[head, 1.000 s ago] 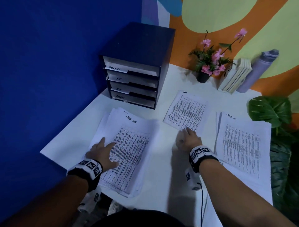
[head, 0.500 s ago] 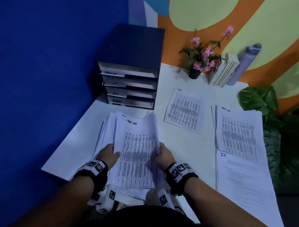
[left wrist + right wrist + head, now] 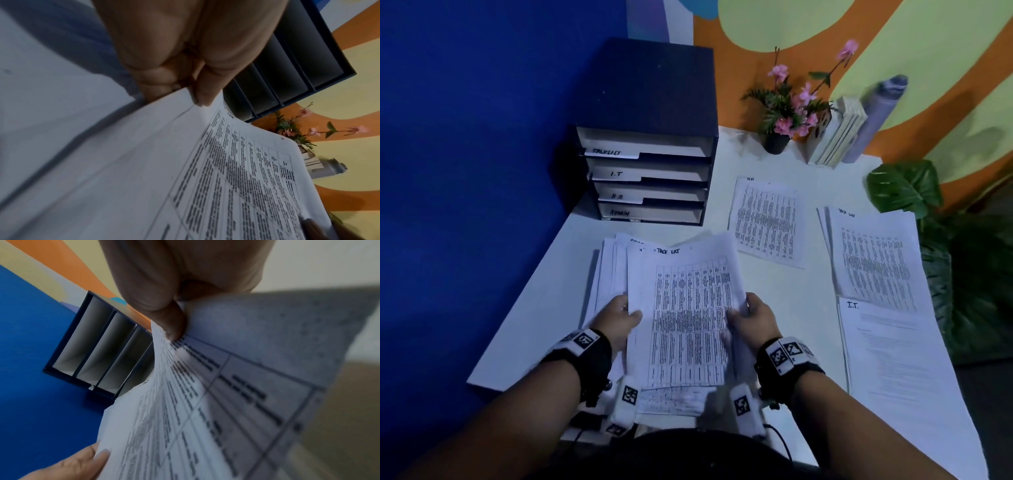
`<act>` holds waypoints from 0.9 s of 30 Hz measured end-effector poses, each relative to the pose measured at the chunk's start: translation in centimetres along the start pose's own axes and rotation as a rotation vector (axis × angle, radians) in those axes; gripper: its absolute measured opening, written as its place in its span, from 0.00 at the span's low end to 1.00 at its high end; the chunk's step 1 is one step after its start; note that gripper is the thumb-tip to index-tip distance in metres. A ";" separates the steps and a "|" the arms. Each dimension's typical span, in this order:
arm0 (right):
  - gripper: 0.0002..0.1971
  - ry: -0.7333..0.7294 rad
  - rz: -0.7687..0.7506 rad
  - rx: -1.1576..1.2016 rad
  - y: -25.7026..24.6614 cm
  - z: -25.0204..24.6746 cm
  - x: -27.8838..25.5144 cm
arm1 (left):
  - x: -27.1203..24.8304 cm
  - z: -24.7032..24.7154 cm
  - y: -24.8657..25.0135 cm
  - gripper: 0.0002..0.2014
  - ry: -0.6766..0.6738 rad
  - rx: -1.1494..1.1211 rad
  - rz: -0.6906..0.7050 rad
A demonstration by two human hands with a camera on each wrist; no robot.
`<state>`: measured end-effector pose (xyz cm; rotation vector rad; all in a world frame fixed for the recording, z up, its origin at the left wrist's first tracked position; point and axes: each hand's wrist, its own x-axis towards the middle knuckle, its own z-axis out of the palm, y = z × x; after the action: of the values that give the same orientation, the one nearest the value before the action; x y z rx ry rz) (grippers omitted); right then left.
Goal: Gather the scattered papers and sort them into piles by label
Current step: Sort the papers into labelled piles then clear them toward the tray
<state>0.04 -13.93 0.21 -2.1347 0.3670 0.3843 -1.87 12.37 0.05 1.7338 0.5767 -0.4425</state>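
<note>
A printed table sheet headed "Task List" (image 3: 688,318) is lifted off the unsorted stack of papers (image 3: 607,267) at the table's near left. My left hand (image 3: 619,317) pinches its left edge with the thumb on top; the left wrist view shows the sheet (image 3: 205,178) under the thumb. My right hand (image 3: 751,318) pinches the right edge, curling the sheet (image 3: 226,394) upward. Three sorted piles lie to the right: an "HR" sheet (image 3: 767,222), a "Task List" pile (image 3: 873,257) and an "I.T." pile (image 3: 893,356).
A dark blue four-slot paper organizer (image 3: 650,137), labelled Task List, I.T, HR and Admin, stands at the back left against the blue wall. A pink flower pot (image 3: 777,140), upright books (image 3: 835,137) and a grey bottle (image 3: 876,116) line the back. A leafy plant (image 3: 904,188) is at the right edge.
My right hand left the HR sheet and came across to the stack. Both hands took hold of the top Task List sheet and raised it off the stack.
</note>
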 end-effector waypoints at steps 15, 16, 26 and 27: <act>0.14 0.292 0.106 -0.017 2.3 -4.9 1.8 | 1.3 -0.3 -0.1 0.14 0.184 0.178 0.122; 0.14 0.285 0.112 -0.002 2.6 -5.3 1.9 | 1.2 -0.3 0.0 0.14 0.196 0.192 0.126; 0.15 0.122 0.174 0.340 3.7 -4.0 1.9 | -0.8 1.9 1.7 0.13 0.169 0.175 0.187; 0.14 0.148 0.166 0.302 4.1 -4.3 2.1 | -0.9 1.9 1.9 0.12 0.176 0.213 0.183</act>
<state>0.90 -19.98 -1.31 -1.8466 0.6481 0.2475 -1.49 10.02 1.60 2.0236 0.5037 -0.2286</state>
